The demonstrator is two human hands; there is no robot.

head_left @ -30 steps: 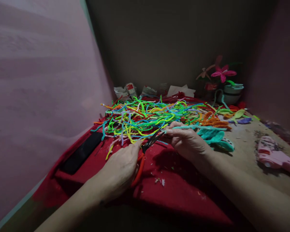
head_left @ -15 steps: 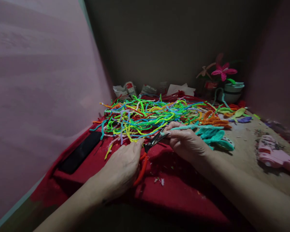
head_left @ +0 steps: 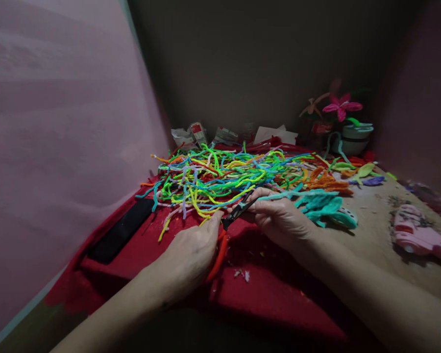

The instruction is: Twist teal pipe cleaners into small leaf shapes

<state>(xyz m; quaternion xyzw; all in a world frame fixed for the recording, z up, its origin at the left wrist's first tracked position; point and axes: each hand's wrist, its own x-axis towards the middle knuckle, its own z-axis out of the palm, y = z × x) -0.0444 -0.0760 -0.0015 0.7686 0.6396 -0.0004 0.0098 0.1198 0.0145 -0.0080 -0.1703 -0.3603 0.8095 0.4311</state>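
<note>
My left hand [head_left: 196,252] is closed around the red handles of a pair of scissors [head_left: 217,260], whose dark blades point up and right. Pinched in my right hand [head_left: 281,215] is a turquoise pipe cleaner [head_left: 279,195]; its end lies at the slightly parted blades. My right fingertips are close beside the blades, and whether they touch the metal I cannot tell. Just beyond both hands spreads a tangled heap of pipe cleaners [head_left: 213,179] in green, yellow, blue and other colours. Turquoise looped pieces [head_left: 318,206] lie right of my right hand.
A black phone-like slab [head_left: 121,233] rests on the red cloth [head_left: 264,294] at left. On the right are a pink glue gun [head_left: 413,233], orange looped pieces [head_left: 325,181] and a pot [head_left: 356,139] by a pink flower [head_left: 341,107]. Pink walls flank the table.
The scissors and my left hand have shifted slightly right and up. The blades sit closer together around the end of the turquoise pipe cleaner, which my right hand still holds.
</note>
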